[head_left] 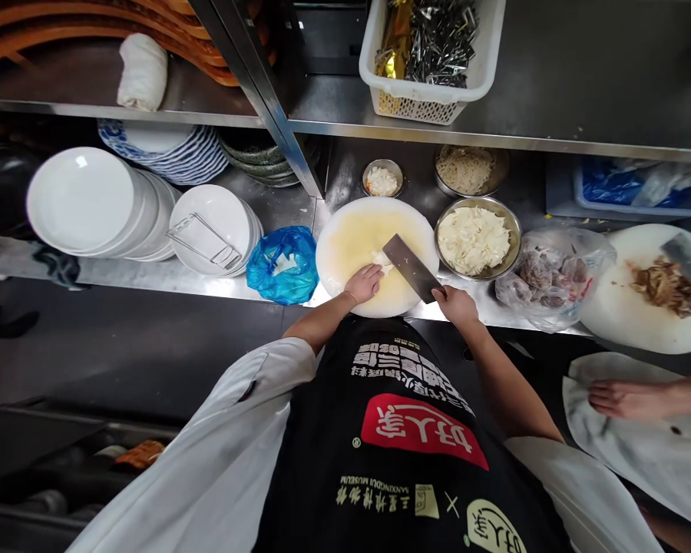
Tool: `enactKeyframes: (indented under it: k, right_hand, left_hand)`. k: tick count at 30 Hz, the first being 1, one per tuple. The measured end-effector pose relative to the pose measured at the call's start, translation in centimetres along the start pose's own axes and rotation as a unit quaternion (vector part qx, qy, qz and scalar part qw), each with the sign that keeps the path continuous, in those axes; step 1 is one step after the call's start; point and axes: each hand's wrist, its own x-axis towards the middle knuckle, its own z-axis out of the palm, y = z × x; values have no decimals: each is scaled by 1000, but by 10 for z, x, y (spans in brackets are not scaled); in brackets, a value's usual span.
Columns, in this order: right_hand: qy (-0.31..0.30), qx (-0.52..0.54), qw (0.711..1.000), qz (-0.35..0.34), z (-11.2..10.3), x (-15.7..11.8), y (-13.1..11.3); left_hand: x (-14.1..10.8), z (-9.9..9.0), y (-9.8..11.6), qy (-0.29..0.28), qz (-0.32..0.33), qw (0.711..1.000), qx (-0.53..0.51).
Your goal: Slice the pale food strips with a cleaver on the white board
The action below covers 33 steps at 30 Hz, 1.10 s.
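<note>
A round white cutting board with a yellowish middle lies on the steel counter. My right hand is closed round the handle of a cleaver, whose broad blade slants to the upper left over the board. Beside the blade's far end is a small heap of pale food pieces. On the board, my left hand has its fingers drawn together, the fingertips against those pieces. A steel bowl of pale slices stands just right of the board.
Left of the board sit a blue plastic bag and stacked white plates. Behind are small bowls under a steel shelf. To the right lie a bag of meat, another board and a co-worker's hand.
</note>
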Motion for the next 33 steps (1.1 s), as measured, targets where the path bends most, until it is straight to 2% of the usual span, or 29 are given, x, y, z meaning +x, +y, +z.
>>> enactKeyframes:
  k: [5, 12, 16, 21, 24, 26, 30, 32, 33]
  right_hand:
    - [-41, 46, 998, 19, 11, 11, 6]
    - [-7, 55, 998, 36, 18, 21, 26]
    - [13, 40, 999, 29, 20, 14, 22]
    - [-16, 52, 998, 3, 20, 13, 10]
    - [-16, 59, 998, 26, 16, 19, 11]
    - [-11, 59, 997, 42, 13, 19, 12]
    - [-9, 60, 997, 46, 16, 7, 3]
    - [-5, 54, 997, 59, 20, -1, -7]
    - [-4, 51, 996, 67, 21, -5, -12]
  left_hand:
    - [-1, 2, -2, 4, 1, 1000, 0]
    - [-1, 1, 0, 2, -3, 1000, -11]
    - [0, -1, 0, 7, -9, 1000, -17]
    - [0, 1, -1, 15, 7, 1000, -14]
    - [-2, 0, 0, 20, 7, 1000, -20]
    - [0, -4, 1, 18, -15, 999, -30]
    - [23, -23, -4, 44, -125, 990, -46]
    - [46, -35, -8, 62, -145, 987, -28]
    - [59, -40, -11, 53, -136, 989, -14]
